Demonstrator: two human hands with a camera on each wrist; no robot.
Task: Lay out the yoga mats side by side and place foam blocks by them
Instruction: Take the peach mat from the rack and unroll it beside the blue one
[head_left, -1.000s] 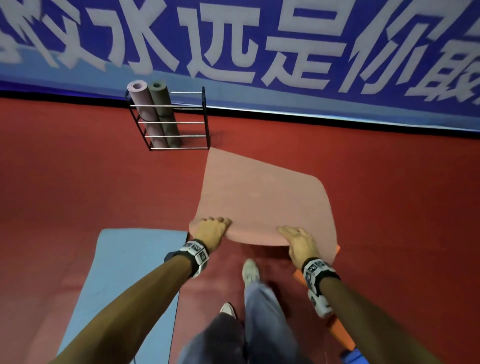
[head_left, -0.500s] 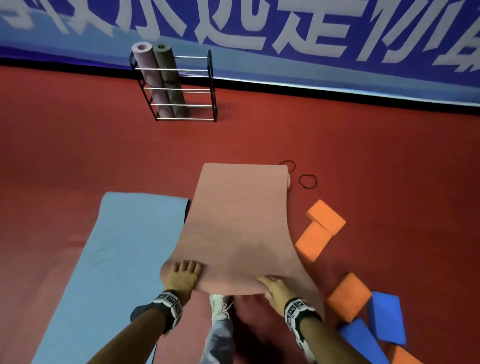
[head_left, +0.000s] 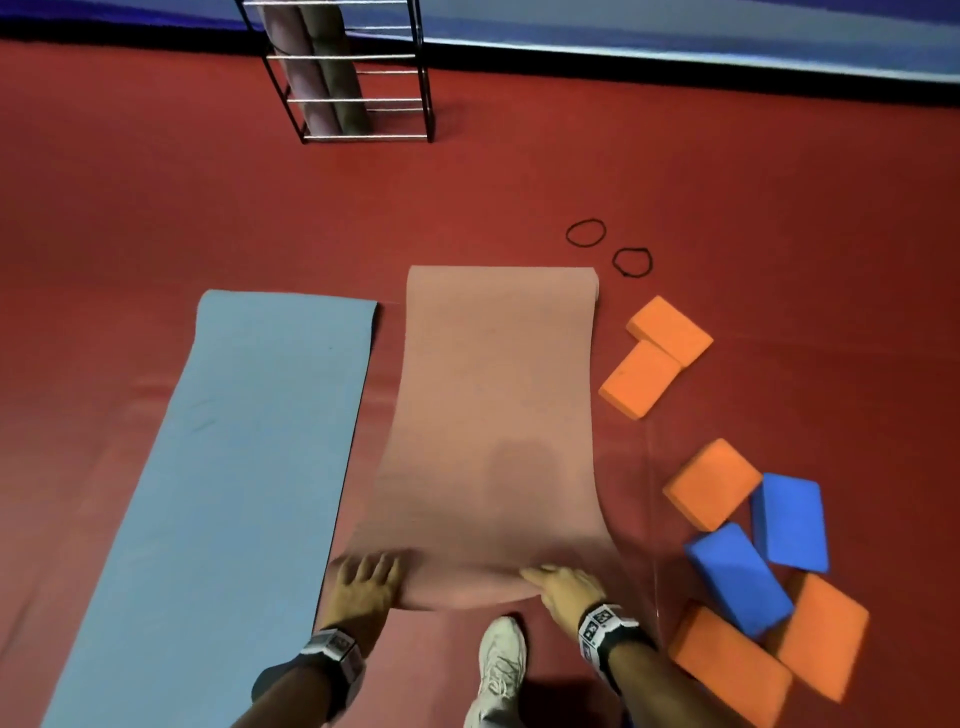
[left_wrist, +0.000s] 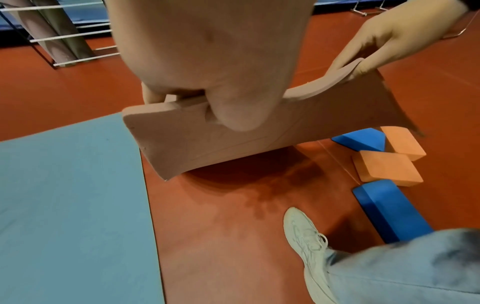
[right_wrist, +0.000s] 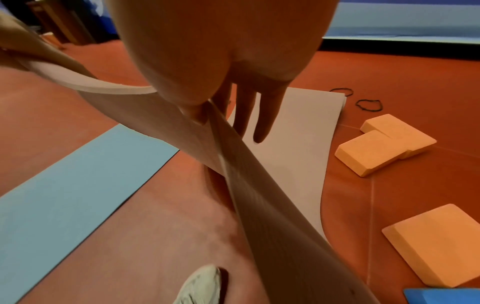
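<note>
A pink yoga mat (head_left: 493, 405) lies unrolled on the red floor, its near end lifted off the ground. My left hand (head_left: 369, 577) pinches the near left corner, thumb under the edge (left_wrist: 182, 107). My right hand (head_left: 563, 587) pinches the near right corner, fingers on top (right_wrist: 249, 115). A light blue mat (head_left: 223, 493) lies flat just left of the pink one, with a narrow strip of floor between them. Orange foam blocks (head_left: 654, 356) and blue foam blocks (head_left: 737, 582) lie scattered to the right of the pink mat.
A black wire rack (head_left: 353, 78) with two rolled mats stands at the far wall. Two black elastic loops (head_left: 608, 247) lie beyond the pink mat's far right corner. My white shoe (head_left: 501, 670) stands just behind the mat's near edge.
The pink mat has come down from hanging in the air and now lies mostly on the floor. Both hands have lowered and drawn its near end toward me.
</note>
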